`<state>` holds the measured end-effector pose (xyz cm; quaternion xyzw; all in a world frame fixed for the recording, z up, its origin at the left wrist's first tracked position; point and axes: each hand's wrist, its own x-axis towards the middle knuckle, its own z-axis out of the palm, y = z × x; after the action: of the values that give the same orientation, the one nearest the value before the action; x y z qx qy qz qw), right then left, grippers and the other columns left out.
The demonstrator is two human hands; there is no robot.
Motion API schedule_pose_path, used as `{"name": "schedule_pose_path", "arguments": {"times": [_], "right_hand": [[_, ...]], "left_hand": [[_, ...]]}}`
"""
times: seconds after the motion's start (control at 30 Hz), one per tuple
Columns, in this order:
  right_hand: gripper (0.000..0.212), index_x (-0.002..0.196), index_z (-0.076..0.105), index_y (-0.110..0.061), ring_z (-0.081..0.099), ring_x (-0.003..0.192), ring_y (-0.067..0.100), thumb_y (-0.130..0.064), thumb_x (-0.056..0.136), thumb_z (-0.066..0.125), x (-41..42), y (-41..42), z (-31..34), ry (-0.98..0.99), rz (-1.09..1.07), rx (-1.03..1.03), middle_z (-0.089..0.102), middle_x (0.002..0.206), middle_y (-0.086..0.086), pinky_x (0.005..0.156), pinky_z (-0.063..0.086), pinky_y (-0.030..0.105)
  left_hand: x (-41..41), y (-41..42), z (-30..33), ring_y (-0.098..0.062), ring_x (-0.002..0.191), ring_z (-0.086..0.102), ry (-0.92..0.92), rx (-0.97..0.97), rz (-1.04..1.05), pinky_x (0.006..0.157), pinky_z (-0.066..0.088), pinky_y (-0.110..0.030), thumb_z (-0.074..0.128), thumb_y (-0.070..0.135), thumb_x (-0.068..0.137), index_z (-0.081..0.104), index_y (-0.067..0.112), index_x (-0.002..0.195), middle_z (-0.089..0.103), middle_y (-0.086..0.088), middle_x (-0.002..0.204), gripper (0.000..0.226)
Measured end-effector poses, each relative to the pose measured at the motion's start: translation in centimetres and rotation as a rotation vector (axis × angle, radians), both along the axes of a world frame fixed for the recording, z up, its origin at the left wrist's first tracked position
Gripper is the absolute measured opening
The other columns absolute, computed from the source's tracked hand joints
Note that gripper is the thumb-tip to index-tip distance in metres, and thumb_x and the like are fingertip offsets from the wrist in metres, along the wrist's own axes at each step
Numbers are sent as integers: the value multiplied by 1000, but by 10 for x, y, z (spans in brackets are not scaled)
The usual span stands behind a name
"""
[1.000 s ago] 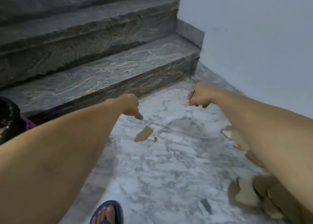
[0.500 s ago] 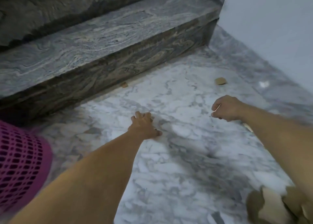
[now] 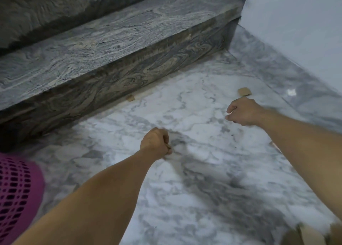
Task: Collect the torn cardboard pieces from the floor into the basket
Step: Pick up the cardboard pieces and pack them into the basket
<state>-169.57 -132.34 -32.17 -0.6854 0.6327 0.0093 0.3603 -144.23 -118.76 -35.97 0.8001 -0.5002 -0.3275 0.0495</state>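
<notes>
My left hand is balled just above the marble floor and grips a small brown cardboard piece, of which only an edge shows. My right hand hovers further right with curled fingers that pinch a thin pale sliver, apparently cardboard. A small torn piece lies just beyond the right hand. Another scrap sits against the foot of the step. A heap of larger pieces shows at the bottom right corner. The pink mesh basket stands at the left edge, partly cut off.
A grey stone step runs across the back, and a pale wall closes the right side. A tiny white scrap lies near the wall. Marble floor spreads between my arms.
The view dropped closer to the floor. My left hand came down flat on the piece and has closed into a fist around it. The right hand stayed curled.
</notes>
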Motion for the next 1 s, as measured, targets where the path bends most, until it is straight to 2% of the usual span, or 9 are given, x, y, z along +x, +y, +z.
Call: {"name": "schedule_pose_path", "arguments": {"times": [0.07, 0.2, 0.33, 0.5, 0.6, 0.73, 0.83, 0.9, 1.0], "right_hand": [[20, 101, 65, -6, 62, 77, 29, -18, 86, 73, 1, -7, 0, -3, -16, -7, 60, 77, 4, 75, 56, 38], [28, 108, 68, 1, 64, 101, 36, -20, 90, 65, 0, -26, 0, 152, 58, -83, 66, 104, 16, 84, 51, 38], [33, 117, 63, -2, 55, 116, 34, -22, 91, 63, -4, -49, -13, 266, 51, -210, 59, 125, 15, 94, 50, 36], [57, 140, 45, -12, 42, 129, 40, -20, 88, 66, -6, -74, -38, 277, 14, -253, 37, 143, 20, 103, 44, 42], [62, 149, 34, -18, 27, 142, 38, -21, 92, 59, -10, -82, -51, 343, 41, -222, 20, 156, 16, 112, 35, 44], [45, 134, 52, -9, 43, 125, 45, -14, 89, 59, 2, -77, -61, 383, -15, -324, 39, 140, 21, 107, 40, 47], [36, 122, 61, -6, 51, 112, 47, -4, 87, 61, 15, -66, -58, 360, -16, -410, 47, 125, 25, 93, 48, 45], [32, 117, 63, -6, 53, 106, 46, -1, 86, 61, 23, -61, -58, 344, 14, -444, 49, 120, 24, 84, 50, 43], [33, 117, 60, -7, 54, 99, 43, 0, 85, 59, 35, -56, -60, 309, 102, -467, 49, 116, 22, 76, 48, 40]], "left_hand": [[4, -2, -5, -5, 73, 67, 8, 14, -8, 54, 49, -21, 74, 4, 77, 61, 20, 72, 68, 6, 87, 22], [10, -8, -9, -8, 76, 69, 138, -1, 52, 53, 45, -19, 61, 3, 87, 60, 18, 76, 69, 6, 86, 19], [18, -24, -11, -16, 82, 50, -14, -169, -25, 74, 46, -29, 67, 20, 85, 57, 24, 77, 51, 3, 92, 14], [35, -51, -15, -17, 55, 43, 113, -190, 108, 57, 36, -31, 44, -13, 78, 46, 15, 52, 46, -3, 61, 38], [40, -60, -16, -15, 46, 41, 188, -232, 124, 50, 38, -27, 54, -10, 81, 58, 10, 75, 46, 1, 51, 22], [41, -64, -17, -15, 44, 26, 345, -277, 216, 48, 26, -26, 49, -7, 88, 50, 4, 83, 31, -2, 50, 12], [45, -69, -24, -17, 51, 28, 119, -315, 117, 41, 30, -24, 39, -14, 83, 32, 15, 65, 28, -5, 65, 34], [47, -61, -27, -19, 63, 46, -75, -347, -175, 55, 44, -28, 50, -7, 83, 46, 15, 65, 47, -6, 74, 29], [61, -59, -31, -22, 86, 59, -200, -397, -226, 71, 48, -29, 54, -6, 82, 63, 12, 74, 56, -1, 88, 21]]}}
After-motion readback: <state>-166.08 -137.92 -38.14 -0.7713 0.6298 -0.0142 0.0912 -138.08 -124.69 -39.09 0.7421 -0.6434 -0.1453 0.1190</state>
